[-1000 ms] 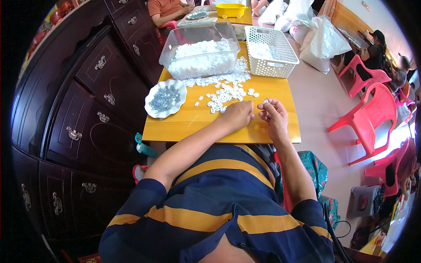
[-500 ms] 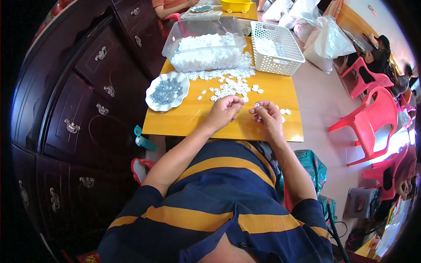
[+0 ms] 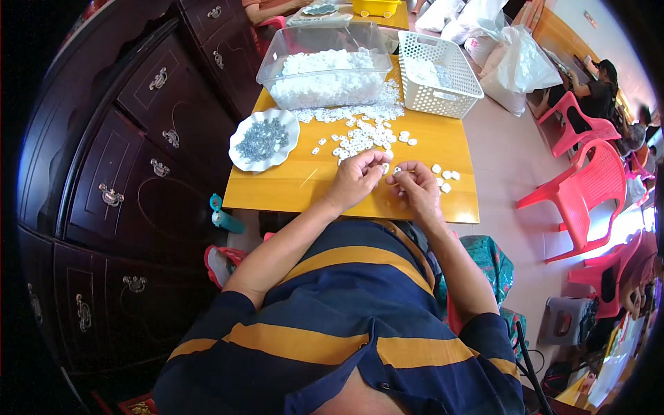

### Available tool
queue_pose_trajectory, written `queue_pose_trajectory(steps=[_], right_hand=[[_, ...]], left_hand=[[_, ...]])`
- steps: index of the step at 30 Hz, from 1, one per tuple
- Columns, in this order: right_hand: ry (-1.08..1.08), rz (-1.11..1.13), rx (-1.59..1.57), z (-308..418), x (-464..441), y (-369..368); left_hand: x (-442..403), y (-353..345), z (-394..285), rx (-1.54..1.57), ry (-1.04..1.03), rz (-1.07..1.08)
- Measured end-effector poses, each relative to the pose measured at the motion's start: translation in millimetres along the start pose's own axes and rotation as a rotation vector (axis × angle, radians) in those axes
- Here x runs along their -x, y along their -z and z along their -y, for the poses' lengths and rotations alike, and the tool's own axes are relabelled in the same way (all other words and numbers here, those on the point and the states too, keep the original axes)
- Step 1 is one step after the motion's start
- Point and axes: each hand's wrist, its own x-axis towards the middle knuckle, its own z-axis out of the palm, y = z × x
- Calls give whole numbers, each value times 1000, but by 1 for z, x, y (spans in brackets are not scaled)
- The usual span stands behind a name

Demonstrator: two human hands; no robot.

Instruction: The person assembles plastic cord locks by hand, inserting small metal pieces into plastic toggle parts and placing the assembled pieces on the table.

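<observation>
Over the front of the yellow table [image 3: 277, 194], my hands are almost fingertip to fingertip. My left hand [image 3: 356, 178] pinches a small white plastic piece [image 3: 385, 168]. Another small white piece [image 3: 397, 170] sits between the thumb and finger of my right hand [image 3: 418, 190]. Just beyond my left hand lies a loose heap of white pieces [image 3: 363, 138], some with holes. Several white pieces [image 3: 446, 175] are spread beside my right hand. To the left, a scalloped white plate [image 3: 240, 160] holds a pile of small grey, see-through parts [image 3: 264, 142].
A clear plastic bin [image 3: 271, 61] full of white pieces stands at the table's back, with a perforated white basket [image 3: 443, 104] to its right. Dark drawers [image 3: 124, 200] line the left. Pink chairs [image 3: 584, 200], white sacks [image 3: 519, 69] and other people are around.
My right hand has moved left, bringing its white piece close to my left fingertips. A white piece now shows at my left fingertips, which have dipped slightly.
</observation>
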Motion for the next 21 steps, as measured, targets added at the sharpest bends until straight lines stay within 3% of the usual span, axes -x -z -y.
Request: queue_pose_trajectory(steps=[9, 21], right_hand=[[17, 28, 71, 2, 0, 0], [5, 43, 119, 3, 1, -1]], left_hand=[[1, 0, 3, -141, -107, -3], [3, -2, 0, -140, -92, 29]])
